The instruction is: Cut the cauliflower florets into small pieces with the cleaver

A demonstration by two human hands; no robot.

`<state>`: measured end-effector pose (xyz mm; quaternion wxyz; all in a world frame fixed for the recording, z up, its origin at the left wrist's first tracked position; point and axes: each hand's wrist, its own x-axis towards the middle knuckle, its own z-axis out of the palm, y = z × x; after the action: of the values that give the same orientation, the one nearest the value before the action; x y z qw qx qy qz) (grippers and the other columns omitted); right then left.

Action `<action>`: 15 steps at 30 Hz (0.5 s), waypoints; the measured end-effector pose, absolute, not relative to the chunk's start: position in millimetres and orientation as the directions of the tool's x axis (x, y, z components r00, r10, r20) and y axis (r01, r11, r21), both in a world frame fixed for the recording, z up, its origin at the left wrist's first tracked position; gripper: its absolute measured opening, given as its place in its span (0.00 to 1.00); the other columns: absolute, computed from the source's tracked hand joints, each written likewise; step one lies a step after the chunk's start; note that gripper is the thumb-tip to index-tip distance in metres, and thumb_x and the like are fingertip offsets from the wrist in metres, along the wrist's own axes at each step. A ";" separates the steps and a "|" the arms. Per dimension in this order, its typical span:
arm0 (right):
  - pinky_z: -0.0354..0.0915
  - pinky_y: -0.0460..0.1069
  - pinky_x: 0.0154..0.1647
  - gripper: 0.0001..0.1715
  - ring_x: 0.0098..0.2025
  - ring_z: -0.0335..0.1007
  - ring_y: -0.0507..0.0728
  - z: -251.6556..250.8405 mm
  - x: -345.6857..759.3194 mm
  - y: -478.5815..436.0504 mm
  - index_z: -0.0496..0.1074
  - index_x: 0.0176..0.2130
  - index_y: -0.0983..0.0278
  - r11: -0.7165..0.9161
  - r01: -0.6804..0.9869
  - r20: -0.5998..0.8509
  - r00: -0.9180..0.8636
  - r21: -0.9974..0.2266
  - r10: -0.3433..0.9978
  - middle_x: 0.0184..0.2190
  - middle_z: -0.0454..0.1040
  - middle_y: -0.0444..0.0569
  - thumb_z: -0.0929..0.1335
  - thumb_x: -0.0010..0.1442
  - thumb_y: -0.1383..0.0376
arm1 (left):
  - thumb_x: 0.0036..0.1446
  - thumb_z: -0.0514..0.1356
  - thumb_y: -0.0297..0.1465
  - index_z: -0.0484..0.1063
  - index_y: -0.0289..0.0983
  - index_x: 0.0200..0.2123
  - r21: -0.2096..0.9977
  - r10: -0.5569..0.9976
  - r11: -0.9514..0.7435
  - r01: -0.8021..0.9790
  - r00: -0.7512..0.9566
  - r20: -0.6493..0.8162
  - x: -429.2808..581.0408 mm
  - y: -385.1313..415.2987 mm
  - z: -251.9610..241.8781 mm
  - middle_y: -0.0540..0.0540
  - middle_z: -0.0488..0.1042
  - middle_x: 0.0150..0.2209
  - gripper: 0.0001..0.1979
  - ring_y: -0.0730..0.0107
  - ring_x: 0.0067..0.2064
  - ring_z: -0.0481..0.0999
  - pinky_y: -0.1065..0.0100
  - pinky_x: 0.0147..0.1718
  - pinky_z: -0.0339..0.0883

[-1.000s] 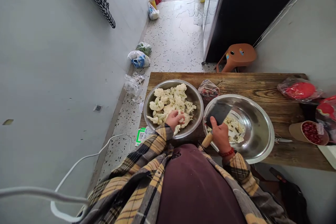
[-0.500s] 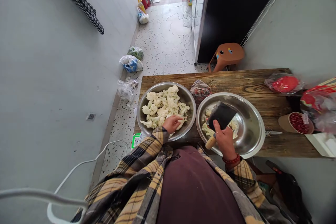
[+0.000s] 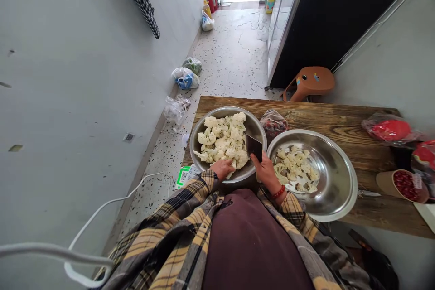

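In the head view, a steel bowl (image 3: 194, 145) on the left is heaped with cauliflower (image 3: 222, 138). At its near rim my left hand (image 3: 222, 169) has its fingers closed on a cauliflower piece (image 3: 232, 173), partly hidden by the fingers. My right hand (image 3: 267, 174) grips a cleaver (image 3: 254, 147), its dark blade over the right side of this bowl. The handle is mostly hidden in my palm. In a wider steel bowl (image 3: 340, 181) to the right lie smaller cut cauliflower florets (image 3: 295, 165).
On the wooden table (image 3: 326, 115) are a bag of reddish contents (image 3: 273, 122), a small knife (image 3: 369, 193), a paper tub of red beans (image 3: 406, 186) and a wrapped red item (image 3: 392, 130). An orange stool (image 3: 317, 79) stands behind. Plastic bags (image 3: 185, 78) lie along the wall.
My right hand has carried the cleaver left, from over the right bowl to the left bowl's edge. My left hand has closed on cauliflower. The camera view has shifted.
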<state>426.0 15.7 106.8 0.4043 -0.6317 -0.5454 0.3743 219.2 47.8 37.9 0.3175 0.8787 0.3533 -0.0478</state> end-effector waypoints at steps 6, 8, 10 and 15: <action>0.72 0.51 0.37 0.27 0.36 0.72 0.56 95.7 425.9 4.4 0.72 0.40 0.67 -0.281 0.163 -0.231 0.272 -0.946 0.934 0.35 0.76 0.50 0.64 0.57 0.46 | 0.53 0.56 0.25 0.79 0.41 0.34 0.593 0.577 -0.555 0.583 0.784 -0.231 220.6 49.0 35.9 0.39 0.69 0.49 0.11 0.56 0.49 0.68 0.57 0.48 0.62; 0.72 0.49 0.30 0.28 0.31 0.71 0.54 94.8 422.9 1.6 0.71 0.39 0.66 -0.320 0.105 -0.278 0.290 -0.942 0.916 0.32 0.75 0.48 0.65 0.56 0.44 | 0.51 0.60 0.26 0.79 0.41 0.32 0.701 0.618 -0.458 0.546 0.763 -0.191 218.6 50.4 36.0 0.41 0.70 0.48 0.08 0.57 0.48 0.69 0.57 0.50 0.62; 0.70 0.46 0.25 0.29 0.27 0.70 0.53 94.9 420.3 0.1 0.70 0.35 0.65 -0.356 0.111 -0.311 0.297 -0.928 0.903 0.26 0.72 0.45 0.65 0.54 0.42 | 0.50 0.62 0.30 0.78 0.39 0.30 0.782 0.702 -0.354 0.513 0.698 -0.140 215.8 55.1 37.4 0.41 0.70 0.49 0.05 0.58 0.49 0.70 0.56 0.52 0.63; 0.63 0.45 0.19 0.33 0.22 0.67 0.53 97.4 422.4 -5.1 0.68 0.26 0.65 -0.411 0.182 -0.337 0.335 -0.893 0.880 0.16 0.66 0.42 0.63 0.52 0.37 | 0.55 0.57 0.46 0.76 0.35 0.35 0.931 0.854 0.136 0.340 0.436 -0.284 213.4 68.9 56.3 0.44 0.75 0.35 0.19 0.66 0.37 0.73 0.64 0.38 0.71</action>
<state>422.4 -5.1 97.4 0.3954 -0.7150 -0.3714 0.4411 213.4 68.9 56.3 0.5792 0.6186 0.4823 0.2219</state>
